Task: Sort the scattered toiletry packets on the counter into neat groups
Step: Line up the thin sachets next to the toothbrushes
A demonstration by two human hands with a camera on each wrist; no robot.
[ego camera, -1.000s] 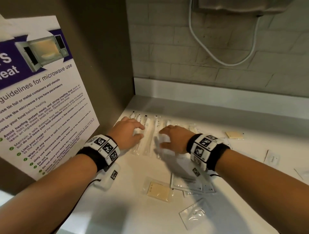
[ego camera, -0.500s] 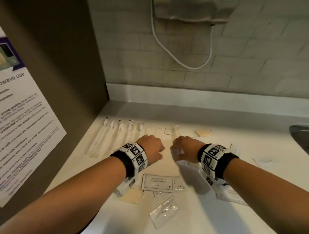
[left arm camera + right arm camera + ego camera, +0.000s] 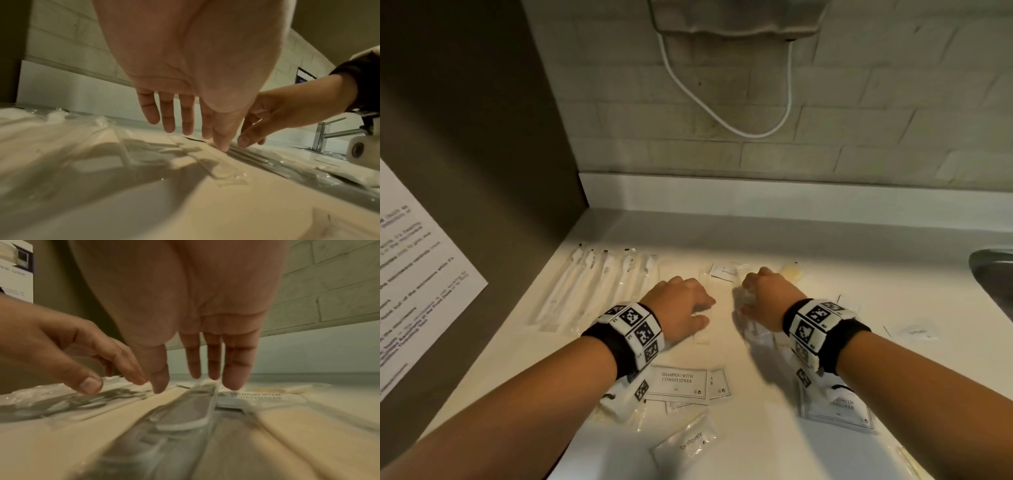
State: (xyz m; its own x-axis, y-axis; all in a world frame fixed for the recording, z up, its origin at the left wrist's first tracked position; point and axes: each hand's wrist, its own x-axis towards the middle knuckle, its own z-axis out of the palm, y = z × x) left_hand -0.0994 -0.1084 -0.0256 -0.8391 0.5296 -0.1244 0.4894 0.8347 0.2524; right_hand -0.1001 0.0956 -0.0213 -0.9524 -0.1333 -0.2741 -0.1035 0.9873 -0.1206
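Centrally, two hands are seen palm-down over a pale counter (image 3: 825, 246). The fingers of the left hand (image 3: 681, 315) are held straight and slightly spread, gripping nothing, with the fingertips (image 3: 223, 147) touching or nearly touching a long clear-wrapped packet (image 3: 703, 308). The right hand (image 3: 767, 301) is likewise extended and relaxed, its fingers (image 3: 234, 369) lowered onto another long clear packet (image 3: 185, 408); nothing is pinched.

Outward to the far left, a neat row of wrapped toothbrushes (image 3: 599, 287) is laid side by side, so one group appears finished. Between the hands, further long packets seem to be under alignment into a second group.

Nearer the viewer, shampoo sachets (image 3: 678, 380) are overlapped loosely, and a toothpaste packet (image 3: 688, 445) lies apart, nearest of all. Another sachet (image 3: 835, 407) is partly hidden beneath the right wrist, and a small packet (image 3: 914, 331) is left alone at the right. A pale soap-like packet (image 3: 792, 274) sits just beyond the right hand. Roughly half the sorting is judged to remain.
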